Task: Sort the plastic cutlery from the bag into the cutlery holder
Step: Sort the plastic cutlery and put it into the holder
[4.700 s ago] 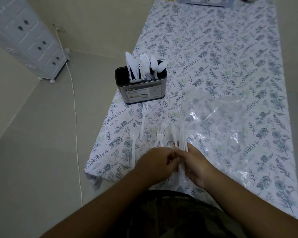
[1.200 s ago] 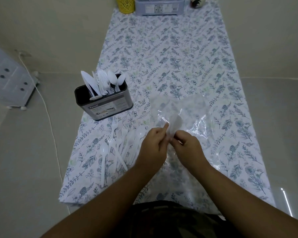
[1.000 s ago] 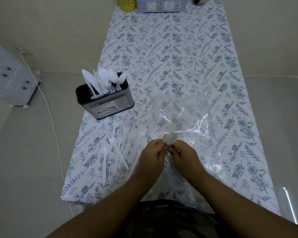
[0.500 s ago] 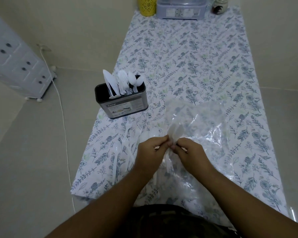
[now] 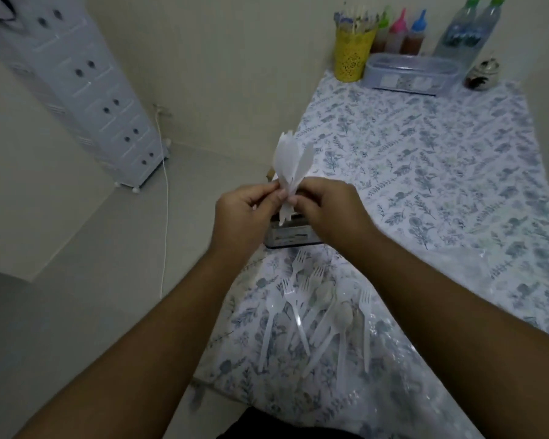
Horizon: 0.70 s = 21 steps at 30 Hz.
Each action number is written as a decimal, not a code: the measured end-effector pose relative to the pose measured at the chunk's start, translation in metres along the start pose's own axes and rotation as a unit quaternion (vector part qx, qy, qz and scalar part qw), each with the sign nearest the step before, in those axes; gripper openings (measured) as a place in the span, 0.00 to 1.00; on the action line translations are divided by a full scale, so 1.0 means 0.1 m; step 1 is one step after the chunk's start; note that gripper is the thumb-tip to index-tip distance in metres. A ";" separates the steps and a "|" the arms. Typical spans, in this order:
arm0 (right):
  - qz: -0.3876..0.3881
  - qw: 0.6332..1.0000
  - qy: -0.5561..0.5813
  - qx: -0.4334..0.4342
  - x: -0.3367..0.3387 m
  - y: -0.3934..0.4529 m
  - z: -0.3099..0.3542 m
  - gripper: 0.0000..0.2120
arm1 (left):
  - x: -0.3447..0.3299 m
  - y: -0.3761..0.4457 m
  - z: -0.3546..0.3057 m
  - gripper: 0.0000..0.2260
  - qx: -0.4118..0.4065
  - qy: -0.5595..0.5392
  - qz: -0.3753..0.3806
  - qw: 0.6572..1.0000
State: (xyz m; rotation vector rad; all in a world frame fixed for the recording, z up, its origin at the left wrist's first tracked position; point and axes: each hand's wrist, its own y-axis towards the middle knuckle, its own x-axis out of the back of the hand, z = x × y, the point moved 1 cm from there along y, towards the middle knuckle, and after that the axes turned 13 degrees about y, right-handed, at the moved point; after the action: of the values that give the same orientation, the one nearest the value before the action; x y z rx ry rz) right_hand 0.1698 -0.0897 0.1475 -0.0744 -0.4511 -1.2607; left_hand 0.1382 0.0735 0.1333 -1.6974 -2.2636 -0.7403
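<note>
Fingertips of the left hand (image 5: pixel 244 213) and right hand (image 5: pixel 330 210) form a narrow grip on a bundle of white plastic knives (image 5: pixel 290 163), upright at frame centre, probably for dropping into the dark metal cutlery holder (image 5: pixel 290 236) half-hidden below; white plastic forks and spoons (image 5: pixel 314 312) wait on the floral tabletop (image 5: pixel 425 172).

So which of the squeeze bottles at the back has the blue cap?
The rightmost squeeze bottle, beside the pink-capped one; the leftmost is green-capped.
</note>
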 end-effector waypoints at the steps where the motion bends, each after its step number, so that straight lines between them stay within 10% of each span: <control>1: 0.001 1.000 0.003 -0.002 -0.04 0.11 0.04 0.02 | 0.06 0.11 0.05 0.09 0.002 -0.004 -0.002 1.000; 11: 0.029 0.996 -0.063 -0.059 -0.44 0.50 -0.12 0.08 | 0.04 0.35 0.56 0.08 -0.012 0.038 -0.017 0.999; 21: 0.089 0.961 -0.236 -0.115 -0.50 0.51 -0.19 0.13 | 0.00 0.27 0.70 0.10 -0.071 0.317 0.043 0.945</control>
State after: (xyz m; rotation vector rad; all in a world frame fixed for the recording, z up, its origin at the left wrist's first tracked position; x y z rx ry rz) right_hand 0.2111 -0.0340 0.1218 -0.6109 -0.6877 -1.1091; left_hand 0.1722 0.1149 0.0812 -1.3325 -1.7124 -1.2385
